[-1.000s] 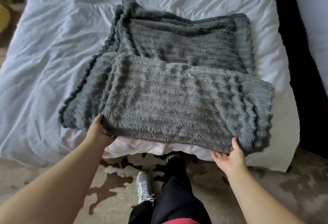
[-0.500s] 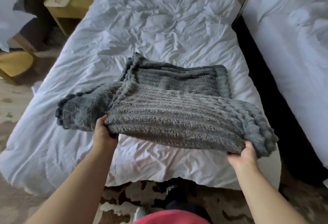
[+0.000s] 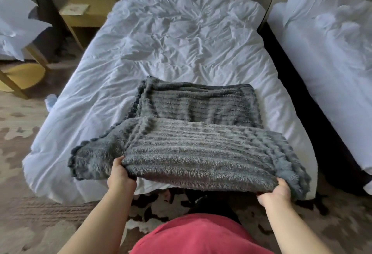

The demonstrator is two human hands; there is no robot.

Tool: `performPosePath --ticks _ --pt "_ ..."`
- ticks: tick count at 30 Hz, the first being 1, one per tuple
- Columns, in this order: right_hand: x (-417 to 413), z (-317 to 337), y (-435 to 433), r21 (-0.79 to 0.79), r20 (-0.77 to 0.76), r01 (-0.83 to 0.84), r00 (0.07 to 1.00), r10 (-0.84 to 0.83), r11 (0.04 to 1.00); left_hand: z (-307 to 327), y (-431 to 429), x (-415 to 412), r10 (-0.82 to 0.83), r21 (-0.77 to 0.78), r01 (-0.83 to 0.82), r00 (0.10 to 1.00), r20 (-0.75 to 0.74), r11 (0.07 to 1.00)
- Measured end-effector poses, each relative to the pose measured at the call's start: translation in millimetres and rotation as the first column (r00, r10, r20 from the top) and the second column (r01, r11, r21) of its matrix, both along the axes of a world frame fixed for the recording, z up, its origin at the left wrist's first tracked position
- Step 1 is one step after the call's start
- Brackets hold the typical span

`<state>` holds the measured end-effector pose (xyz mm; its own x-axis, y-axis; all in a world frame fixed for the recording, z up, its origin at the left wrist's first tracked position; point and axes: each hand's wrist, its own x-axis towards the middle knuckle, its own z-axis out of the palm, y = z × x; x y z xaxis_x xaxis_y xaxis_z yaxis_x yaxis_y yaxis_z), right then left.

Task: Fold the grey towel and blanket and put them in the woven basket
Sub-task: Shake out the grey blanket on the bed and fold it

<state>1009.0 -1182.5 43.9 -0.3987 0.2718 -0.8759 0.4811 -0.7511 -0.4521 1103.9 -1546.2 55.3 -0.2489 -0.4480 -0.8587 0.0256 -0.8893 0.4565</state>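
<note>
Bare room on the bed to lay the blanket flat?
Free: white duvet past the blanket, up to the wall; also the strip left of it. Crowded: foot edge, where left hand and right hand grip the blanket; the right strip is narrow.

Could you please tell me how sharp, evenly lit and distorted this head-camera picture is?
Head view: soft, even daylight, no glare; the grey blanket, left hand and right hand are fairly sharp; the wooden chair at the left edge is smeared; wide-angle distortion bows the edges of the bed; the gap beside it is deep shadow.
</note>
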Motion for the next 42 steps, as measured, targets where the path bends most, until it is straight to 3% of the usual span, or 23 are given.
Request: performPosePath --ticks 7,19,21,23,25,28,30,33,35,38,42 --pt "-24 27 -9 0.003 0.070 0.195 0.978 -0.194 0.981 21 -5 -23 0.012 -0.065 -0.011 1.000 0.002 0.998" --pt "-156 50 -43 0.265 0.098 0.161 0.976 -0.193 0.951 41 -41 -163 -0.090 -0.074 0.104 0.981 0.171 0.992" --pt "-195 52 -52 0.293 -0.008 0.187 0.981 -0.193 0.938 47 -47 -200 -0.055 -0.145 0.064 0.996 0.068 0.987" --pt "-236 53 -64 0.373 -0.261 0.240 0.954 -0.146 0.896 50 -54 -237 -0.075 -0.261 0.034 0.986 -0.151 0.965" --pt "-273 50 -77 0.601 -0.355 0.143 0.929 0.103 0.786 49 -61 -268 -0.187 -0.390 0.102 0.965 -0.185 0.915" --pt "-317 19 -87 0.855 -0.078 -0.196 0.867 0.492 0.480 32 -69 -298 -0.324 -0.514 0.302 0.945 0.051 0.802" --pt "-333 -9 -89 0.855 0.192 -0.453 0.729 0.657 0.253 12 -66 -307 -0.397 -0.513 0.442 0.895 0.203 0.736" --pt "-344 -43 -86 0.746 0.451 -0.665 0.503 0.737 -0.003 -21 -50 -310 -0.558 -0.390 0.725 0.687 0.466 0.567" --pt "-347 -53 -83 0.681 0.520 -0.729 0.417 0.746 -0.067 -35 -38 -312 -0.574 -0.320 0.784 0.611 0.545 0.531" --pt "-351 -55 -81 0.638 0.575 -0.761 0.368 0.731 -0.119 -36 -26 -318 -0.434 -0.380 0.786 0.596 0.675 0.488" --pt "-368 -33 -105 0.749 0.521 -0.649 0.454 0.722 -0.132 -23 -29 -355 -0.285 -0.491 0.849 0.528 0.800 0.197"
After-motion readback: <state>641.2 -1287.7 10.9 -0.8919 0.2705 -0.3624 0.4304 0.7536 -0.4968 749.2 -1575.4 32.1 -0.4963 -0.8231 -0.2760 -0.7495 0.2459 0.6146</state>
